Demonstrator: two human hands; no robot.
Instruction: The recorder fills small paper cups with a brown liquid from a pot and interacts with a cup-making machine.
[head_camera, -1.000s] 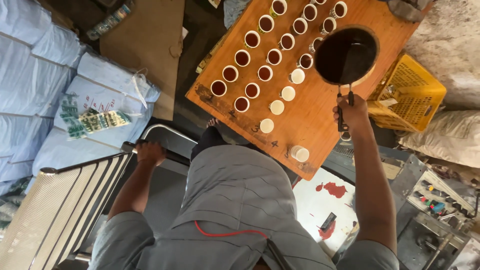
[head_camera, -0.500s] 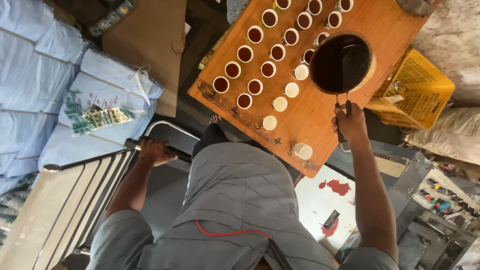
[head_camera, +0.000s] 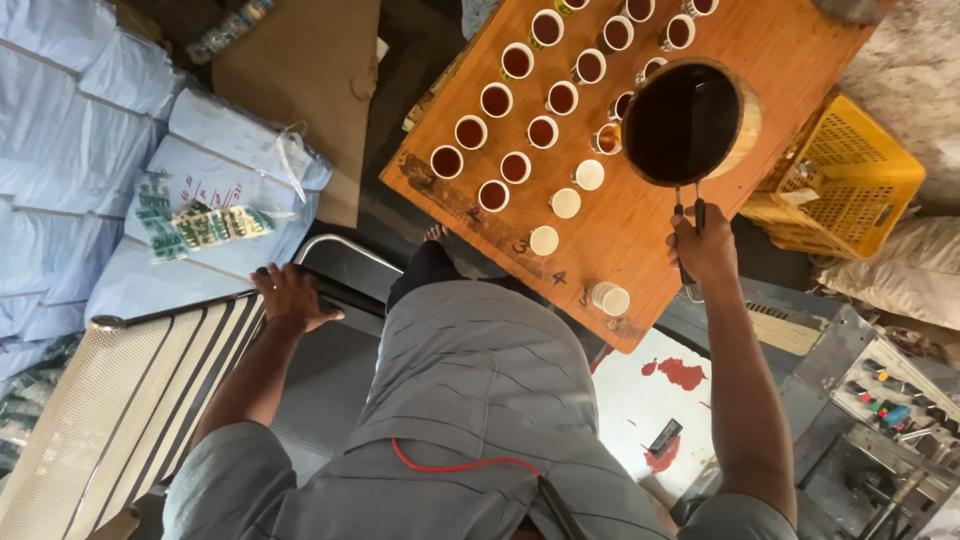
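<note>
Two hands at work, well apart. Your right hand has its fingers closed around the dark handle of a round pan full of dark liquid, held tilted over the far right part of the orange wooden table. Pan rim sits just above one small cup in the rows of white cups, most filled with brown liquid; four cups nearer you look empty. Your left hand grips the metal rail of a chair at left, fingers wrapped over it. Yellow plastic crate stands right of the table.
</note>
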